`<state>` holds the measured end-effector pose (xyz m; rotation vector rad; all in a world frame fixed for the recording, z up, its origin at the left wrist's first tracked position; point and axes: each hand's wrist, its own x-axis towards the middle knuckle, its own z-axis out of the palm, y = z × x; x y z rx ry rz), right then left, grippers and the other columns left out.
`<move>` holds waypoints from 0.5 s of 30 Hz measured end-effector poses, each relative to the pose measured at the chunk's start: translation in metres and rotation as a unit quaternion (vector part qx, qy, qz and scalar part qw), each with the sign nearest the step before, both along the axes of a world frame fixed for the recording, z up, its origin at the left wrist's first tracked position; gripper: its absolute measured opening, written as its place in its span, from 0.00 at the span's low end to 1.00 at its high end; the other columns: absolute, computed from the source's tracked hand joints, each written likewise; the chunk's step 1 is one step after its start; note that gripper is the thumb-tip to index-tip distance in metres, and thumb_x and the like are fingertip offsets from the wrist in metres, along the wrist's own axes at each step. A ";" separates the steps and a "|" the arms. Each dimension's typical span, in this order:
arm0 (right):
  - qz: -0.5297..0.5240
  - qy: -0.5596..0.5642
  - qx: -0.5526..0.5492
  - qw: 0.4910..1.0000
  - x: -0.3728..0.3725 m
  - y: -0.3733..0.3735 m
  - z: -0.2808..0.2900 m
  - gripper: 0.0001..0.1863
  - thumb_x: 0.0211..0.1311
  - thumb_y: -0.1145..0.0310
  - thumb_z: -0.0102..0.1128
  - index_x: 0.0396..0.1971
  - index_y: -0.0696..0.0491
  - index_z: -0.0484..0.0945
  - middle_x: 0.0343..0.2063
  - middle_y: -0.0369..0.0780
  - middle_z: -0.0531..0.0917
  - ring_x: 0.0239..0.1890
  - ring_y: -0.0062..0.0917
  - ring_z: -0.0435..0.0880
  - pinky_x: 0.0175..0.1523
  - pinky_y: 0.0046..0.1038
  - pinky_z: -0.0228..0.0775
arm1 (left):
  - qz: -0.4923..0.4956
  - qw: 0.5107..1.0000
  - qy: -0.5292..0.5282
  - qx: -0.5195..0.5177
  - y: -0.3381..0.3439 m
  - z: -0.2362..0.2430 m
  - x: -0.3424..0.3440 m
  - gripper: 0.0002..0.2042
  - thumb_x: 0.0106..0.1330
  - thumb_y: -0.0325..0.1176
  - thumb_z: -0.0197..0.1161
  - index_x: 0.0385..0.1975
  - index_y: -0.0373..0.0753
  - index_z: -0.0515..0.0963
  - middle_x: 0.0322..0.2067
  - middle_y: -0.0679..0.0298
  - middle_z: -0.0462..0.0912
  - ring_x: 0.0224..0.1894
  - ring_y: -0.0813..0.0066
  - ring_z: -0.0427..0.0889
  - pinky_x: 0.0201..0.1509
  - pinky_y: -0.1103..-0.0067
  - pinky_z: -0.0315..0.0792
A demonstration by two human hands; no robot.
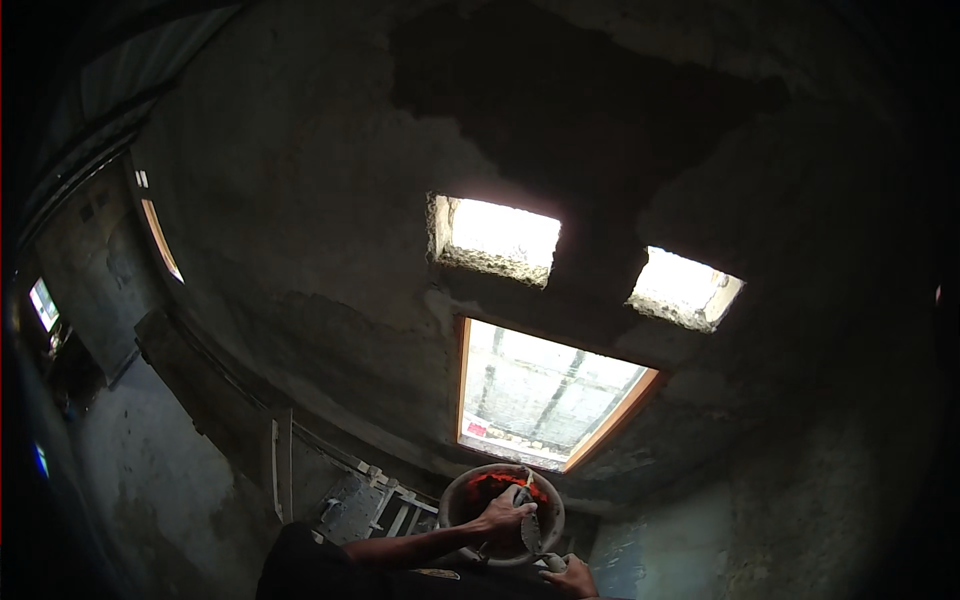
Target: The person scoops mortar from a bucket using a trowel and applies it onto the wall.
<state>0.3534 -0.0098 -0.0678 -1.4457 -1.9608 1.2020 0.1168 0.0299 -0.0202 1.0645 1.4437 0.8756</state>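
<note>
A round bucket point(451, 500) with a greyish rim and bright orange-red patches inside stands below the framed window. Over its mouth reaches my left hand point(505, 512), its fingers closed round a small dark tool point(524, 491) with a pale tip; its exact kind is not clear. My right hand point(573, 578) is at the bucket's right lower edge, closed on a trowel. The trowel's grey leaf-shaped blade point(530, 535) lies over the bucket, close beneath my left hand. Dim light hides most of the bucket's contents.
Behind the bucket rises a rough plastered wall point(330, 200) with a large dark damp-looking patch point(560, 80). Two square openings point(505, 232) sit above a wood-framed window point(550, 395). A metal ladder-like frame point(385, 508) and a long board point(205, 390) are at left.
</note>
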 end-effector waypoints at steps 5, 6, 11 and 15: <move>0.007 -0.103 -0.074 0.992 -0.010 0.002 -0.013 0.23 0.45 0.59 0.68 0.40 0.56 0.77 0.30 0.43 0.81 0.34 0.30 0.81 0.40 0.31 0.71 | -0.049 0.994 -0.038 -0.092 0.001 0.020 0.018 0.14 0.65 0.41 0.54 0.46 0.41 0.67 0.28 0.65 0.72 0.29 0.79 0.72 0.30 0.79 0.68; 0.012 -0.124 -0.089 0.988 -0.011 0.002 -0.017 0.24 0.44 0.58 0.69 0.40 0.57 0.77 0.31 0.44 0.82 0.35 0.30 0.81 0.40 0.31 0.71 | -0.066 0.995 -0.042 -0.066 0.001 0.010 0.019 0.14 0.65 0.40 0.53 0.46 0.41 0.68 0.29 0.66 0.72 0.30 0.79 0.71 0.31 0.78 0.67; -0.001 -0.220 -0.176 0.959 -0.006 0.002 -0.060 0.28 0.43 0.48 0.66 0.39 0.54 0.78 0.35 0.47 0.82 0.42 0.38 0.81 0.46 0.36 0.70 | -0.084 0.996 0.006 -0.028 -0.002 -0.016 0.015 0.15 0.65 0.39 0.53 0.47 0.40 0.68 0.35 0.62 0.74 0.38 0.75 0.72 0.43 0.76 0.66; -0.055 -0.266 -0.260 0.927 0.004 -0.010 -0.059 0.27 0.43 0.51 0.68 0.36 0.58 0.80 0.33 0.46 0.83 0.39 0.36 0.82 0.45 0.35 0.72 | -0.023 0.994 0.085 -0.072 -0.011 -0.038 -0.005 0.23 0.59 0.45 0.60 0.46 0.32 0.68 0.41 0.52 0.76 0.46 0.62 0.75 0.51 0.72 0.67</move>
